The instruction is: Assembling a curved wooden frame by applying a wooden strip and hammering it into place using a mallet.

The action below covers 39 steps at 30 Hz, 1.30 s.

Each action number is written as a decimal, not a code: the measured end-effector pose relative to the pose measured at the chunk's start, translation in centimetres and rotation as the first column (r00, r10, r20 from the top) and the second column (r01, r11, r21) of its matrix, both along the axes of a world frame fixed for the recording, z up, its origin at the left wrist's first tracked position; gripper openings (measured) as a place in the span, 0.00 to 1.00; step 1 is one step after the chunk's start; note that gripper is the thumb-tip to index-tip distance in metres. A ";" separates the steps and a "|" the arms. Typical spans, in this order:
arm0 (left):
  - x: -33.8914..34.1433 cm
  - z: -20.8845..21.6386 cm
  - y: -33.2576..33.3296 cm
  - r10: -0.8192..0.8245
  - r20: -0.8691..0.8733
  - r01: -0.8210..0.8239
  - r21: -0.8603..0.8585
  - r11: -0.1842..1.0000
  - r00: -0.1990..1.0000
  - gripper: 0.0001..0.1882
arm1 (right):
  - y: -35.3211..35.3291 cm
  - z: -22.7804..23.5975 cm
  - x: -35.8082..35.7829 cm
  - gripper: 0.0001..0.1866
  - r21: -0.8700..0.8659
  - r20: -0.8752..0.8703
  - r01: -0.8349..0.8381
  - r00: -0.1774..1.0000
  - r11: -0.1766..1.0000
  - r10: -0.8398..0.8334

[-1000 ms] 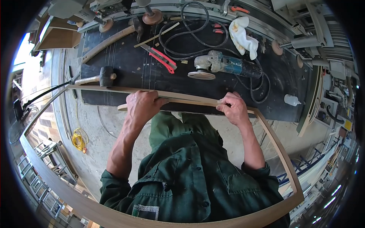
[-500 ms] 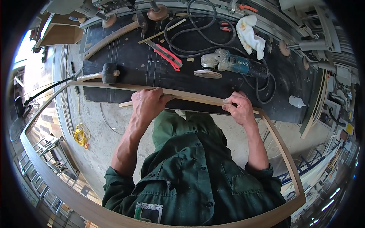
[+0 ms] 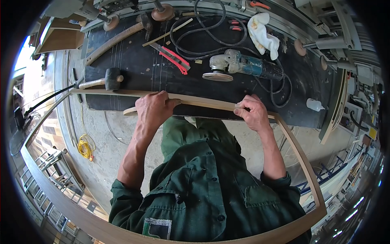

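A large, light wooden frame (image 3: pixel 203 101) loops around my body, its far rail lying along the near edge of a black-topped workbench (image 3: pixel 134 75). My left hand (image 3: pixel 153 107) is closed around that rail left of the middle, thumb pointing right along it. To the right, my right hand (image 3: pixel 252 112) pinches the same rail, thumb and fingers pressed together near its right corner. The free end of a thin wooden strip (image 3: pixel 131 111) shows below the rail, left of my left hand; its other part is hidden there.
Beyond the rail lie a rubber mallet (image 3: pixel 112 79), a hammer (image 3: pixel 115 42), a red utility knife (image 3: pixel 175 59), an angle grinder (image 3: pixel 243 66) with its black cord, a white cloth (image 3: pixel 263 34) and a small white bottle (image 3: pixel 314 104). Clamp pads (image 3: pixel 163 12) line the bench's far side.
The bench and tools sit slightly farther left and higher in the picture. Both hands keep their hold on the rail, with barely any shift along it.
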<state>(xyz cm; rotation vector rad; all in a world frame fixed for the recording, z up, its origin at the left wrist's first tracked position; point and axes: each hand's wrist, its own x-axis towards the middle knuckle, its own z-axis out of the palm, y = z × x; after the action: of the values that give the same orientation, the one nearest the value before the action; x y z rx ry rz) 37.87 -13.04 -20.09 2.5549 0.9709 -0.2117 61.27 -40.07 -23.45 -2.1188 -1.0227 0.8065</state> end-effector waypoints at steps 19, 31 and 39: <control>1.6 -0.9 2.3 -0.170 -0.192 0.169 -0.021 0.985 0.967 0.15 | 11.9 -1.7 -8.2 0.19 0.314 0.358 -0.161 0.933 0.936 0.040; 1.0 -0.6 3.1 -0.148 -0.071 0.145 -0.046 0.988 0.986 0.17 | -1.8 0.2 -0.5 0.13 0.047 0.617 -0.051 0.787 0.998 0.011; 1.2 -1.3 2.6 -0.146 -0.042 0.146 -0.011 0.989 0.988 0.19 | -5.8 1.4 1.0 0.08 -0.182 0.582 0.001 0.806 0.983 0.107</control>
<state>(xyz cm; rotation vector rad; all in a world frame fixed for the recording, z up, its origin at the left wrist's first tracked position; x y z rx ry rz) 39.10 -10.45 -21.43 2.6259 0.7958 -0.3116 62.22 -45.90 -22.07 -2.5813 -1.3685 0.2454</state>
